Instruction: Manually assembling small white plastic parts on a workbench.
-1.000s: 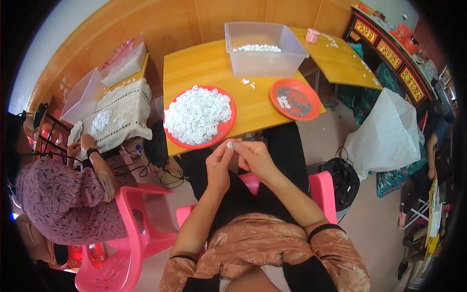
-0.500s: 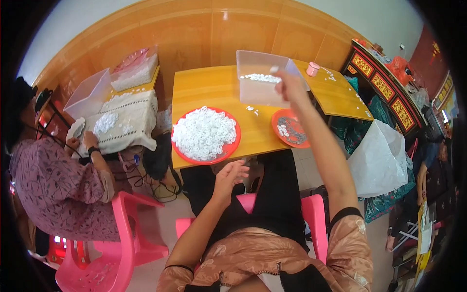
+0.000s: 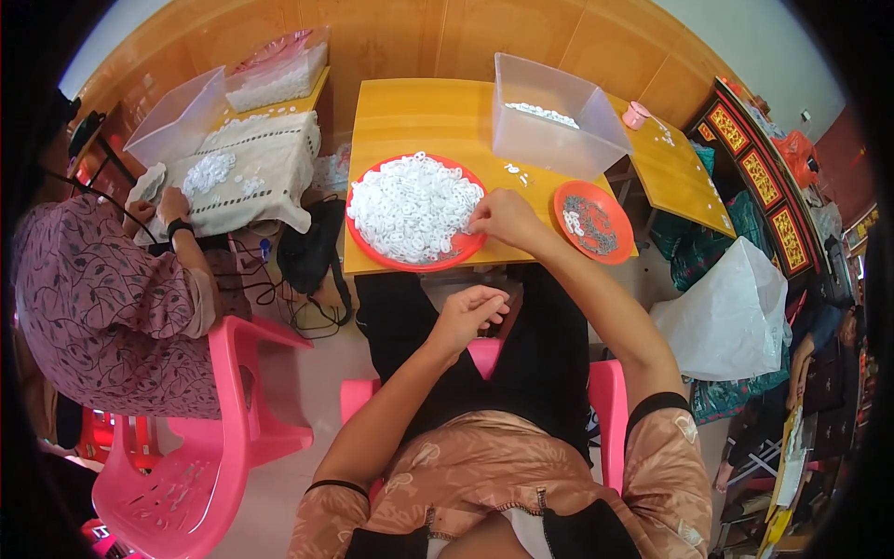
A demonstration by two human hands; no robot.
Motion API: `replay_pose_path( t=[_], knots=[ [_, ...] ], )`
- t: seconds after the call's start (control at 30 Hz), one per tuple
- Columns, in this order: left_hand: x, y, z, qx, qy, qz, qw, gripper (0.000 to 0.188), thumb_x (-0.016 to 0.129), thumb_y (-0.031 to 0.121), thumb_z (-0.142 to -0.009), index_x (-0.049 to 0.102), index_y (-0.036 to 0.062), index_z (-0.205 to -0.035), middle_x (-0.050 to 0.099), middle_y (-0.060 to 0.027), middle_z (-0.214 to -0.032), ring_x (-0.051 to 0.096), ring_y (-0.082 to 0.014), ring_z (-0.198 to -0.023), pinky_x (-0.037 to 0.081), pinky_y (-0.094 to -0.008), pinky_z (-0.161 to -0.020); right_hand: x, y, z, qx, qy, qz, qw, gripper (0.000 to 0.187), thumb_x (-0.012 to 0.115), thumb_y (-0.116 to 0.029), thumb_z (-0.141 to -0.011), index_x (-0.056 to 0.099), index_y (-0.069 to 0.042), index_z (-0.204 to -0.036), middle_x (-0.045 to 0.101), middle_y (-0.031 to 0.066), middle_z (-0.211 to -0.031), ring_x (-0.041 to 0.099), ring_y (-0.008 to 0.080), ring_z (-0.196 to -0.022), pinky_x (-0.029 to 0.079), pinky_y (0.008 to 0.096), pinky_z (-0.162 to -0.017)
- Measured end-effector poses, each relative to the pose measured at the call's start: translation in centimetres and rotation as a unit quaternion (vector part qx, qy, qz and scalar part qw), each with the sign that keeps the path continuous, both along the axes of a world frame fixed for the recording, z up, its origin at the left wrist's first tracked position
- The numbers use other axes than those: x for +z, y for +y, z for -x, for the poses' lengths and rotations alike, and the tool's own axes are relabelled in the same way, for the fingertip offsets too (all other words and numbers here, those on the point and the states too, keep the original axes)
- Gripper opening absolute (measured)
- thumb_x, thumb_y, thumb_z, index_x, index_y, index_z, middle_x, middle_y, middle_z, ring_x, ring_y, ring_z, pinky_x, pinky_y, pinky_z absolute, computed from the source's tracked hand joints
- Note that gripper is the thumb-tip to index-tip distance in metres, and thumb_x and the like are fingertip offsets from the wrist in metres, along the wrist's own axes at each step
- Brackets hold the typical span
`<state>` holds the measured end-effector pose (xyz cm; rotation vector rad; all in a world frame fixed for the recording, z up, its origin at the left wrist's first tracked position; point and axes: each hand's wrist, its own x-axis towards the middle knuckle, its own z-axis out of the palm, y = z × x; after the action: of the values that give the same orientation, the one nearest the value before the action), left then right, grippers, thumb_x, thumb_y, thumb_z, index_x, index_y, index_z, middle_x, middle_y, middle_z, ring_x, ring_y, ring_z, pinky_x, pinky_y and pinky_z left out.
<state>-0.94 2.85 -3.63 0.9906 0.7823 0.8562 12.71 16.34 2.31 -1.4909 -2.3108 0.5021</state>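
A red round tray (image 3: 371, 253) on the table holds a heap of small white ring-like plastic pieces (image 3: 410, 207). My right hand (image 3: 510, 222) is at its right rim, fingertips closed together at the heap's edge; what is between them is hidden. Above my lap, in front of the table, my left hand (image 3: 468, 321) has thumb and fingers drawn together; anything in it is too small to make out. To the right of my right hand sits an orange-red dish (image 3: 622, 228) with small grey metal-looking bits (image 3: 596, 228) and a few white pieces.
A clear plastic bin (image 3: 549, 140) with a row of white pieces stands at the table's (image 3: 419, 107) back right. Loose white pieces (image 3: 515, 171) lie before it. At left, a person (image 3: 121, 298) works at a cloth-covered table (image 3: 265, 154). A white sack (image 3: 731, 312) stands right.
My right hand has come from over the clear bin, where it held a small whitish thing, down to the red tray. My left hand's fingers have drawn together. The whole view has shifted.
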Motion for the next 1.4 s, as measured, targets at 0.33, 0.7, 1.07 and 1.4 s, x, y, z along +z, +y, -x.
replay_pose_path(
  t=[0.33, 0.7, 1.07, 1.4],
  knots=[
    [0.1, 0.4, 0.3, 0.023, 0.004, -0.004, 1.0, 0.022, 0.056, 0.022, -0.089, 0.062, 0.0054, -0.103, 0.064, -0.0031, -0.09, 0.056, -0.0078, -0.075, 0.041, -0.0207, -0.066, -1.5, -0.8, 2.6, -0.051, -0.183, -0.105, 0.976, 0.015, 0.058, -0.015, -0.073, 0.067, -0.002, -0.074, 0.064, 0.0217, -0.074, 0.065, 0.0341, -0.07, 0.051, 0.0426, -0.063],
    [0.8, 0.7, 0.9, 0.177, -0.076, -0.001, 0.981, 0.027, 0.055, 0.019, -0.089, 0.056, 0.0055, -0.113, 0.064, -0.0045, -0.093, 0.058, -0.0079, -0.071, 0.042, -0.0183, -0.062, 0.6, -6.4, 0.0, -0.018, 0.124, 0.026, 0.992, 0.023, 0.063, -0.022, -0.076, 0.065, 0.0, -0.072, 0.061, 0.0108, -0.061, 0.059, 0.0196, -0.055, 0.046, 0.0331, -0.052],
    [0.3, 0.4, 0.4, 0.202, -0.103, 0.014, 0.974, 0.022, 0.06, 0.011, -0.086, 0.062, 0.0011, -0.105, 0.066, -0.006, -0.089, 0.06, -0.0083, -0.069, 0.044, -0.0173, -0.06, 0.6, -9.7, -1.2, -0.06, 0.335, 0.302, 0.89, 0.021, 0.065, -0.023, -0.082, 0.068, -0.002, -0.082, 0.061, -0.0014, -0.069, 0.049, 0.0038, -0.059, 0.038, 0.0198, -0.053],
    [-0.1, 0.4, 0.3, 0.161, -0.103, 0.091, 0.977, 0.015, 0.062, 0.017, -0.085, 0.063, 0.0046, -0.093, 0.061, -0.0002, -0.071, 0.054, -0.0065, -0.054, 0.041, -0.0169, -0.05, -0.7, -3.0, 0.9, -0.014, 0.064, -0.009, 0.998, 0.02, 0.07, -0.024, -0.067, 0.068, -0.005, -0.071, 0.064, 0.0132, -0.067, 0.062, 0.0265, -0.063, 0.048, 0.0367, -0.058]
  ],
)
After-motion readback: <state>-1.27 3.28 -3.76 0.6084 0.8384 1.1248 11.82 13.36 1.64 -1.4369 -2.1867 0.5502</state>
